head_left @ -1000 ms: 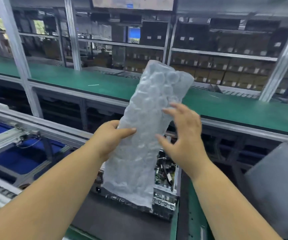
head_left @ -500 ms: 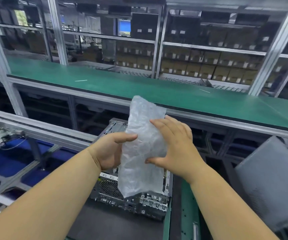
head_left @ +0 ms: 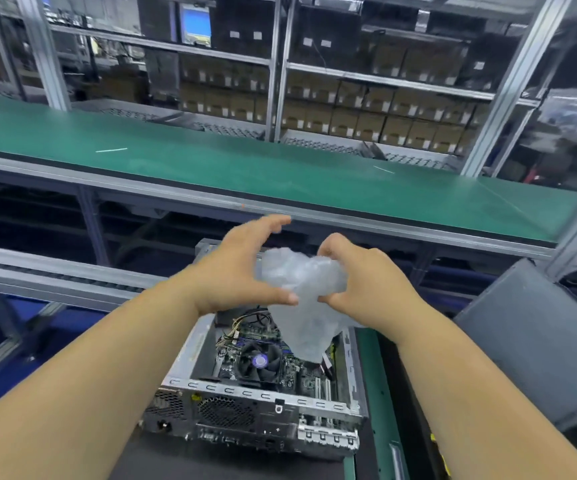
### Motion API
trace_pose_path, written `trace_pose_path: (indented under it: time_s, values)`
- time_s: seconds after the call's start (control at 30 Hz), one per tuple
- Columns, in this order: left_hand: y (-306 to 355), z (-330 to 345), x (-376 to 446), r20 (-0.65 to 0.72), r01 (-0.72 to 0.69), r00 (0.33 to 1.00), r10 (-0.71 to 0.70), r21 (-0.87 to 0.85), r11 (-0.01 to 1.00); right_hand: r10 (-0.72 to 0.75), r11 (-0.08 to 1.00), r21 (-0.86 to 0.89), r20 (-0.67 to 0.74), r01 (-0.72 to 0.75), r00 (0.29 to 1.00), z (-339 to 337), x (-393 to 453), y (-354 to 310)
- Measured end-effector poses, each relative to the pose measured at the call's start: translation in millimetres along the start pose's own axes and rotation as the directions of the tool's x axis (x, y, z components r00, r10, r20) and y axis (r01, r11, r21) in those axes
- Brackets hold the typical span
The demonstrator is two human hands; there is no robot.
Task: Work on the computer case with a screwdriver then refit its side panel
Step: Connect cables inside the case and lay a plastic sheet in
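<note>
Centre frame, I've got my left hand (head_left: 242,271) cupped against the bubble wrap (head_left: 302,282), thumb under it, fingers spread and arched over the top. My right hand (head_left: 360,282) has fingers curled into the wad, crushing it. Risk: the loose tail of the wrap hangs over the open computer case (head_left: 256,382), just above the CPU fan (head_left: 259,362) and the cables; if I lose grip it could drop in and snag there. Case sits lower centre on the dark belt, lid off, board exposed, rear ports toward me. Side panel (head_left: 536,341) leans at right edge, well apart. No screwdriver visible.
</note>
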State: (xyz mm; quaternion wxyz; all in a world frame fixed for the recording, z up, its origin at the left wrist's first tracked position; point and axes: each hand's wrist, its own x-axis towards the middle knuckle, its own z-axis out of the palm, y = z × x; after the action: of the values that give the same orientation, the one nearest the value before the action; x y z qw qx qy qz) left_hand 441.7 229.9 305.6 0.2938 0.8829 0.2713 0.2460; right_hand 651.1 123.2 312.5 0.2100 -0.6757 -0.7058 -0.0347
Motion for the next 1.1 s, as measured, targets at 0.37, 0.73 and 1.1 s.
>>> trace_pose_path:
  time_s: [0.37, 0.73, 1.1]
  values:
    - [-85.2, -18.0, 17.0, 0.134, 0.346, 0.935, -0.328, -0.551, 0.760, 0.167, 0.943, 0.312, -0.129, -0.119, 0.978, 43.4, 38.7, -20.2]
    - [-135.5, 17.6, 15.9, 0.612, 0.656, 0.678, -0.407, -0.754, -0.041, 0.103, 0.982, 0.115, 0.338, -0.149, 0.935, 114.4, 30.3, -35.6]
    - [-151.8, 26.6, 22.9, 0.208, 0.538, 0.837, -0.506, -0.146, 0.830, 0.113, 0.974, 0.124, 0.462, -0.191, 0.880, 135.9, 17.8, -16.5]
